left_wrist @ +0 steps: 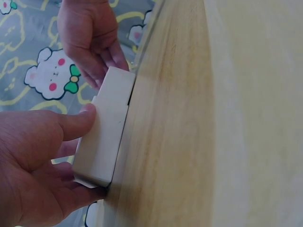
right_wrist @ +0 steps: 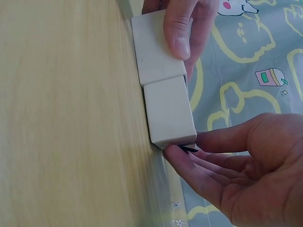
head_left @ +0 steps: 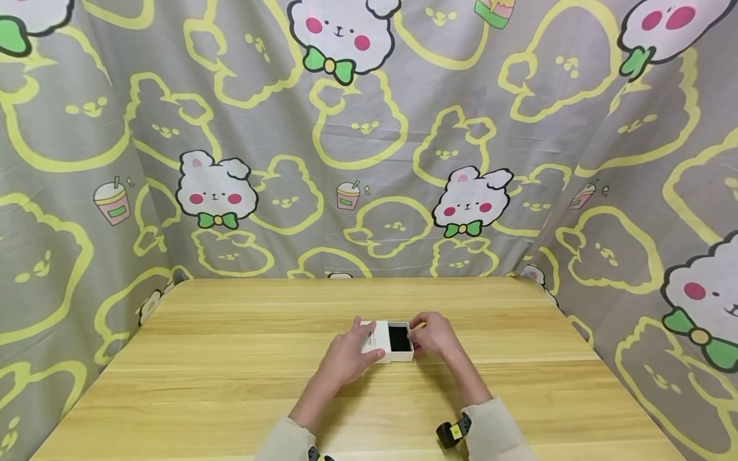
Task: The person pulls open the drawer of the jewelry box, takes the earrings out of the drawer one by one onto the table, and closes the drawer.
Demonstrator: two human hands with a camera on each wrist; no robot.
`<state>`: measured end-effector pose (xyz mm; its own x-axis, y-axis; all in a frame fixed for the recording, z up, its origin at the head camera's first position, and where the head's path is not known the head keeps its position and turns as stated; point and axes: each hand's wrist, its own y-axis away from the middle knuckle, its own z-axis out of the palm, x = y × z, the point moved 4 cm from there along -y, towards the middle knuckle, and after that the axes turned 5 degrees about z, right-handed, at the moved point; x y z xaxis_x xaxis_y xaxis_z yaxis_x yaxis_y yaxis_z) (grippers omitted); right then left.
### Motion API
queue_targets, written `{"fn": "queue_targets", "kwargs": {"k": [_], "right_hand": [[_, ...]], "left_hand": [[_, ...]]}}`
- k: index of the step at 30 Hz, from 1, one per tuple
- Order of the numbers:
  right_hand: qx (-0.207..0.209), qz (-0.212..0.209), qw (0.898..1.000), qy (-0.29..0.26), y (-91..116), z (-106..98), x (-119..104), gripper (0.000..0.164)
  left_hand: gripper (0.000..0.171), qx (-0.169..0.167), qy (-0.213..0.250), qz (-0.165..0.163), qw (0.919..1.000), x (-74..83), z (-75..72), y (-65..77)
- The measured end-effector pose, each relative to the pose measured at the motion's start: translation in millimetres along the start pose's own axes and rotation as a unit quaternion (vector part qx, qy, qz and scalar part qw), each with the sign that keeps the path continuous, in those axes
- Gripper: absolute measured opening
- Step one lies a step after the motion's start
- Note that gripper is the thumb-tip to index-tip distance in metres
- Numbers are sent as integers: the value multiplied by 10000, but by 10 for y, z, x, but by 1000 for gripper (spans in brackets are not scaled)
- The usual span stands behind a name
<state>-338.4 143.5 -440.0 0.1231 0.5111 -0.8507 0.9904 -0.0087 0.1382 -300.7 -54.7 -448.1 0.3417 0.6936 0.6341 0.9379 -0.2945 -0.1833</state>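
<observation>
A small white drawer-style box lies on the wooden table, its drawer (head_left: 401,356) partly slid out to the right of the printed sleeve (head_left: 381,334). Black lining (head_left: 399,339) shows inside the drawer. My left hand (head_left: 346,357) grips the sleeve, thumb on the near side and fingers across the top and far side. With thumb and fingers, my right hand (head_left: 436,334) pinches the drawer's right end. In the right wrist view, a thin black tab (right_wrist: 189,149) sticks out at that end between the fingers.
The wood-grain table (head_left: 230,384) spreads out around the box. A grey curtain (head_left: 277,134) printed with cartoon rabbits and yellow outlines hangs behind it and along both sides. Black wrist devices (head_left: 452,432) sit at the beige sleeves (head_left: 498,432).
</observation>
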Motion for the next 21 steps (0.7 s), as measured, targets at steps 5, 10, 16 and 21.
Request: {"fn": "queue_targets", "kwargs": {"k": [5,10,16,21], "right_hand": [[3,-61,10000,74,2,1,-6,19],[-6,-46,9999,93,19,14,-13,19],[-12,-102,9999,65,31,49,-31,17],[-3,-136,9999,90,39,67,-39,17]], "left_hand": [[64,26,17,-17,10000,-4,3,0],[64,19,10,-28,10000,-6,5,3],[65,12,-4,-30,10000,-9,7,0],[65,7,-8,-23,10000,-7,8,-4]]}}
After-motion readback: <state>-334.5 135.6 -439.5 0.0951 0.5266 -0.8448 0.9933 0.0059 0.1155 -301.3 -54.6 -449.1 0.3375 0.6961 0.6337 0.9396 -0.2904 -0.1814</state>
